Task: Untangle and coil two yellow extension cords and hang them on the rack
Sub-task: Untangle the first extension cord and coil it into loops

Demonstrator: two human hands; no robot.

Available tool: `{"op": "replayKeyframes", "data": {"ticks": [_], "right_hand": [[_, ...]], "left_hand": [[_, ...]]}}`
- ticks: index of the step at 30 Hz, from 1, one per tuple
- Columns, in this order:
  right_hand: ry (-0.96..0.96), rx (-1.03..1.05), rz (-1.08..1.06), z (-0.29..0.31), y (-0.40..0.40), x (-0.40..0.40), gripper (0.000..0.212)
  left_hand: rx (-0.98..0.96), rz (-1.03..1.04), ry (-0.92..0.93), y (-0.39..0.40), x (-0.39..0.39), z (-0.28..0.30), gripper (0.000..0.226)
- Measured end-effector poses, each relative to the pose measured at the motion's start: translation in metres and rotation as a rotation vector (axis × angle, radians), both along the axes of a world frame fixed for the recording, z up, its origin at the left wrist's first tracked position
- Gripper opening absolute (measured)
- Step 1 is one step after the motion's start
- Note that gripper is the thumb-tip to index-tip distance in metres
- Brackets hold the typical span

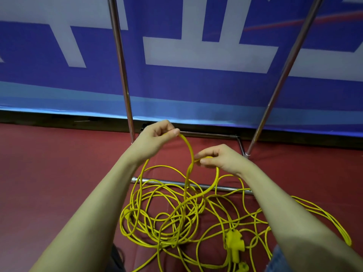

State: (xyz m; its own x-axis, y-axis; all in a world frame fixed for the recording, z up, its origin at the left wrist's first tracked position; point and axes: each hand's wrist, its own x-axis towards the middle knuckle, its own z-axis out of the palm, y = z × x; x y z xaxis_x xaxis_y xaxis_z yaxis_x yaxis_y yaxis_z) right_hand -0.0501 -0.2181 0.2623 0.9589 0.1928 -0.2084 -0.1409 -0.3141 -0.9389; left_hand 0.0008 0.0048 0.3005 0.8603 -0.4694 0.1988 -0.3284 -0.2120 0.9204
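Observation:
A tangled heap of yellow extension cord [167, 218] lies on the red floor in front of me, with a yellow socket block [234, 242] and a yellow plug [126, 213] among the loops. My left hand [159, 137] pinches a raised strand of the cord between thumb and fingers, above the heap. My right hand [218, 159] pinches the cord lower and to the right, where it bends into a loop. A short arc of cord [188, 148] runs between the two hands. The metal rack [121, 75] stands just beyond my hands.
The rack's two chrome uprights rise at left and at right [282, 75], joined by a chrome base bar [196, 185] partly under the cords. A blue and white banner [196, 89] covers the wall behind. More cord loops trail off to the right [324, 218].

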Motion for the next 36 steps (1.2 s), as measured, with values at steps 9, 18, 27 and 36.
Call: {"op": "replayKeyframes", "data": {"ticks": [9,18,27,36], "right_hand": [[-0.16,-0.073,-0.318,-0.001,-0.005,-0.001,0.019],[-0.431,-0.414,-0.538,0.017,-0.016,-0.01,0.017],[-0.601,-0.875,-0.664,0.028,-0.03,-0.025,0.019],[-0.299,-0.159,-0.195,0.018,-0.009,-0.031,0.022]], "left_hand": [[0.191,0.006,0.071,0.016,0.003,0.003,0.01],[-0.1,0.082,0.042,0.006,-0.027,0.028,0.015],[-0.302,0.073,0.017,0.001,-0.044,0.054,0.025],[-0.421,0.111,0.178,-0.019,-0.051,0.052,0.026]]}}
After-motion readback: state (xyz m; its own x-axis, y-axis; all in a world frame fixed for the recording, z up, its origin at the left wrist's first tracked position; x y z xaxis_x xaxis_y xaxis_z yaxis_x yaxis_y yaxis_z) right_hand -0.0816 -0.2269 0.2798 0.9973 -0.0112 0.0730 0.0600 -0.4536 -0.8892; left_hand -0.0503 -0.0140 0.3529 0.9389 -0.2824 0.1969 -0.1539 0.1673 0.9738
